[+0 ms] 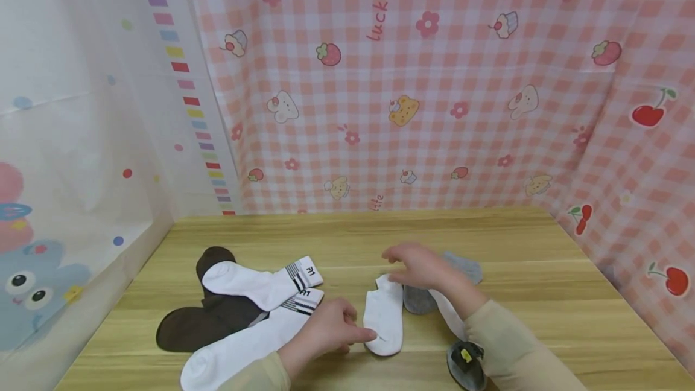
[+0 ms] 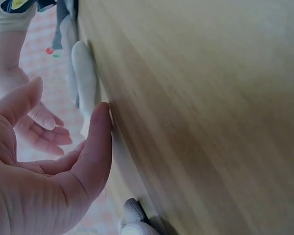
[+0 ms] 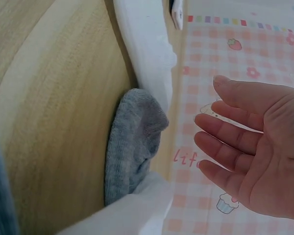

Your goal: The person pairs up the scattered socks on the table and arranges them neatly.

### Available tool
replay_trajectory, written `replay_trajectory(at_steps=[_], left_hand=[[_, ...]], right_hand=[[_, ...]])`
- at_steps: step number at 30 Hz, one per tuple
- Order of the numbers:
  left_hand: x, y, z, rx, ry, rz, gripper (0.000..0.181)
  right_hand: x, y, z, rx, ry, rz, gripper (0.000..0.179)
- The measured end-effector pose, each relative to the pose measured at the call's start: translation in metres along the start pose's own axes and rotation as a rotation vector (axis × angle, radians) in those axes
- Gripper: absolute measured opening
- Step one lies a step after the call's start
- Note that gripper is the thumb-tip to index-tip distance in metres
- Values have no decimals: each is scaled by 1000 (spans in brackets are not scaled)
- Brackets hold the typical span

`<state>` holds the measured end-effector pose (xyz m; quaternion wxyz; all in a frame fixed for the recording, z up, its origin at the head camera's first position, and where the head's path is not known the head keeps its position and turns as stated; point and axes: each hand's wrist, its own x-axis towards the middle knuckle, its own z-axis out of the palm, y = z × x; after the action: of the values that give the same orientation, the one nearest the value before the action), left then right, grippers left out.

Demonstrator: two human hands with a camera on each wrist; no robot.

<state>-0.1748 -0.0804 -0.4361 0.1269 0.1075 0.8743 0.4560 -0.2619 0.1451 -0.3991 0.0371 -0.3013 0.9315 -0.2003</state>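
A short white ankle sock (image 1: 384, 321) lies flat in the middle of the table. My left hand (image 1: 335, 326) hovers at its left side, thumb toward the sock; the left wrist view shows thumb and fingers apart, holding nothing. Above the sock's far end is my right hand (image 1: 422, 267), its fingers relaxed and empty in the right wrist view. Below and beside that hand lie a grey sock (image 3: 132, 142) and another white sock (image 1: 447, 314), partly covered by the forearm. Grey fabric (image 1: 468, 265) also shows beyond the wrist.
Left of my hands, two white crew socks (image 1: 247, 282) with black stripes at the cuffs lie across dark brown socks (image 1: 190, 327). A grey piece (image 1: 458, 373) lies near the right wrist's camera (image 1: 468, 352). Pink checked cloth (image 1: 347, 137) hangs behind the wooden table (image 1: 516, 246).
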Motion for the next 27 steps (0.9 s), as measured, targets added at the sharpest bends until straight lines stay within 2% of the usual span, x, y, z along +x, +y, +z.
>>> replay_trajectory(at_steps=[5,12,21,27], left_hand=[[2,1,4,40,16,2,40],[6,2,11,196,61,7,41],[9,3,13,306,65,6,36],[12,4,14,379,53,25,35]], right_hand=[[4,2,4,-8,-28,-8,36],[8,-1,9,-6,-62,4,34],[12,1,17,-103,-44,-117,32],[14,0,23,-128,-39,-120,30]])
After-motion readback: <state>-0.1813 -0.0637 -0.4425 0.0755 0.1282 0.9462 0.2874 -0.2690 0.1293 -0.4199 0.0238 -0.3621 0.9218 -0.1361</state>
